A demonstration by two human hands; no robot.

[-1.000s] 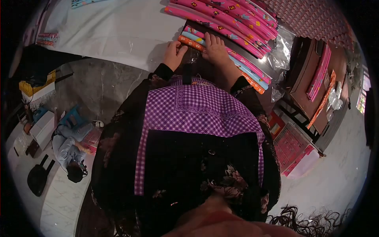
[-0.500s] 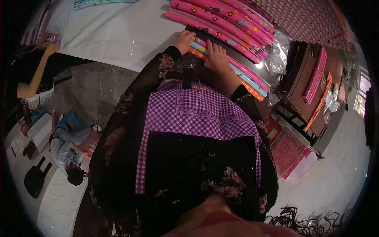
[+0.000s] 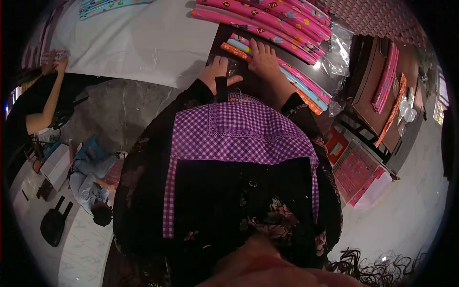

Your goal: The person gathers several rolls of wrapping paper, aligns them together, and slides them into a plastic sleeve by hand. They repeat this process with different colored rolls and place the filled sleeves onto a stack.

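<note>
My right hand (image 3: 266, 61) lies open across three slim wrapping-paper rolls side by side, its fingertips at the far edge. One roll is pink patterned (image 3: 307, 80), the middle one light blue (image 3: 307, 90), the nearest orange (image 3: 234, 51). Their left ends stick out past my fingers. Close to the table's front edge, my left hand (image 3: 214, 72) is open with its thumb spread, beside the orange roll's left end. Thin clear plastic (image 3: 228, 63) shows between that hand and the rolls.
Beyond my hands lies a pile of several pink patterned rolls (image 3: 267, 21). Crumpled clear plastic (image 3: 337, 50) is at their right ends. Light-blue sheets (image 3: 112, 7) sit far left on the white tabletop (image 3: 129, 43). A brown side table (image 3: 368, 91) stands right; other people work at left.
My left hand has drawn back toward me, off the rolls' left ends, and its thumb has spread. My right hand stays on the rolls. The whole view has shifted slightly.
</note>
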